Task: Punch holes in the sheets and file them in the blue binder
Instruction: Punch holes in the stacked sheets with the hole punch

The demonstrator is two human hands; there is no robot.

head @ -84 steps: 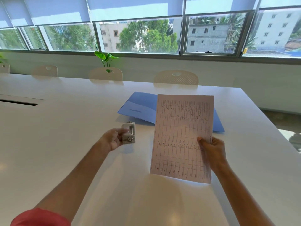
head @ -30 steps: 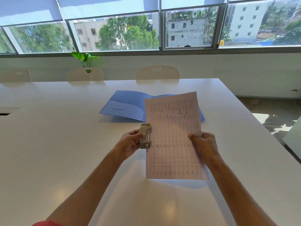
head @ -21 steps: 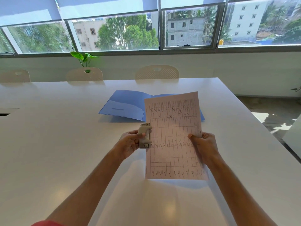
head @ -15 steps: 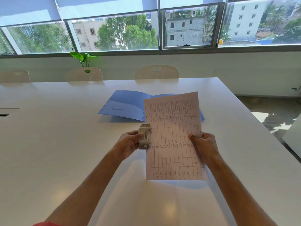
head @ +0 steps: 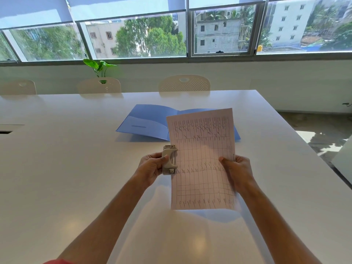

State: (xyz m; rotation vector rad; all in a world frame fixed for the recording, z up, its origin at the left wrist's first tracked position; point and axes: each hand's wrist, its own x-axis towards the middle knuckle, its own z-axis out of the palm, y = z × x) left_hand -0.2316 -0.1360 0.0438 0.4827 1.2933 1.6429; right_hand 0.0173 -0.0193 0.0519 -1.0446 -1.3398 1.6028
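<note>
The white table (head: pixel 57 168) lies bare on the left and in the near part, so there is open passage on those sides. Ahead, the open blue binder (head: pixel 148 122) lies flat past the middle of the table. The printed sheet (head: pixel 203 159), held up off the surface, hides the binder's right half — a screen between the near side and that part. Beyond the far edge stand chair backs (head: pixel 184 83) and a potted plant (head: pixel 100 66).
</note>
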